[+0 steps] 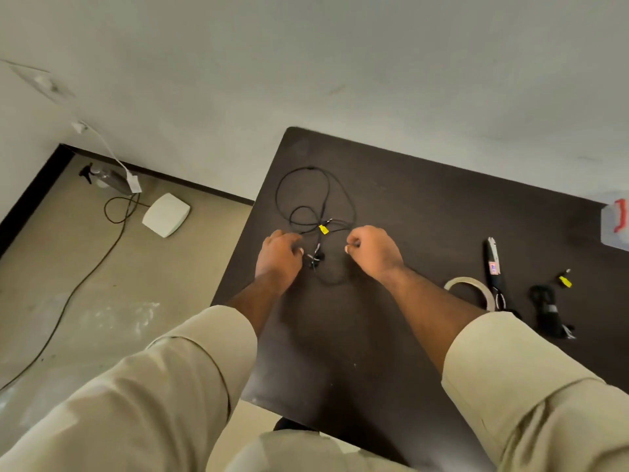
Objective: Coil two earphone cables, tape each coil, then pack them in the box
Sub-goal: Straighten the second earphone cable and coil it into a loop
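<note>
A loose black earphone cable [315, 199] with a yellow tag lies in open loops on the dark table [425, 206]. My left hand [279, 257] pinches the cable near its earbuds. My right hand [372, 251] is closed on another stretch of the same cable, about a hand's width to the right. A second black earphone cable [546, 310] lies bundled at the right, with a yellow tag beside it. A roll of clear tape [471, 288] and scissors [494, 267] lie between my right arm and that bundle. The box [616, 223], clear with a red clasp, sits at the far right edge.
The table's left edge runs just left of my left hand, with floor below. On the floor lie a white flat device [166, 214], a black cord and a spray bottle [105, 178]. A white wall stands behind the table.
</note>
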`<action>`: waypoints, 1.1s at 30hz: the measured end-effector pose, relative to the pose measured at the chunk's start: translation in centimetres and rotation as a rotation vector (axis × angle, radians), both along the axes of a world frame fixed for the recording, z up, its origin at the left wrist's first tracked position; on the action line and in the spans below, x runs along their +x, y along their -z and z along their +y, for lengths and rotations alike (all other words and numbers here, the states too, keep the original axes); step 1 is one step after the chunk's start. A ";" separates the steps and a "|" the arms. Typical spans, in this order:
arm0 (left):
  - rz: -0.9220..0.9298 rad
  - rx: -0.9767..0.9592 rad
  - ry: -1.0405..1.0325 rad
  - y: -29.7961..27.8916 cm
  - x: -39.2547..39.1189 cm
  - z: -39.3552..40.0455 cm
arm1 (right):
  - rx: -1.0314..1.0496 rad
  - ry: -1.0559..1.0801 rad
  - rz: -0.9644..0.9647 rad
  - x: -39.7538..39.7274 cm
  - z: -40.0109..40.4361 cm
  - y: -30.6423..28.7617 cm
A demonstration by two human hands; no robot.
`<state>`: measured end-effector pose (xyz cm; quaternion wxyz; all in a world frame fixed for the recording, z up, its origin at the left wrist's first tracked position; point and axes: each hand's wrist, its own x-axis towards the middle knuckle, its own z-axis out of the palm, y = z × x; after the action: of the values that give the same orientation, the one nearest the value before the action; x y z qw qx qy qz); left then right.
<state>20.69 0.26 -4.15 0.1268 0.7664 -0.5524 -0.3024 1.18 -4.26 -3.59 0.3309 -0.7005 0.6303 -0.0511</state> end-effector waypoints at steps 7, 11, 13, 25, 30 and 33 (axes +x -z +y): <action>0.087 0.006 -0.083 2.2 1.4 -3.5 | -0.050 -0.024 0.023 2.5 -2.6 1.8; 0.053 0.024 -0.018 3.2 1.5 -4.8 | -0.055 -0.133 0.106 3.4 -4.1 2.3; 0.019 0.011 0.029 3.5 1.5 -5.2 | -0.022 -0.154 0.153 3.5 -4.4 2.7; -0.150 -0.484 0.347 -2.0 -0.9 -3.3 | -0.163 -0.116 -0.196 -0.1 -2.6 -4.2; -0.039 -0.748 0.505 -11.2 -4.6 -3.2 | -0.166 -0.238 -0.369 -4.2 -0.7 -13.3; 0.058 -0.770 0.626 -16.9 -7.1 -3.3 | -0.233 -0.204 -0.380 -7.5 0.1 -17.4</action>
<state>13.56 -3.04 12.75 0.3191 0.4528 -0.8238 -0.1210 -6.37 -4.13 13.79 0.3637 -0.7719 0.4726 -0.2205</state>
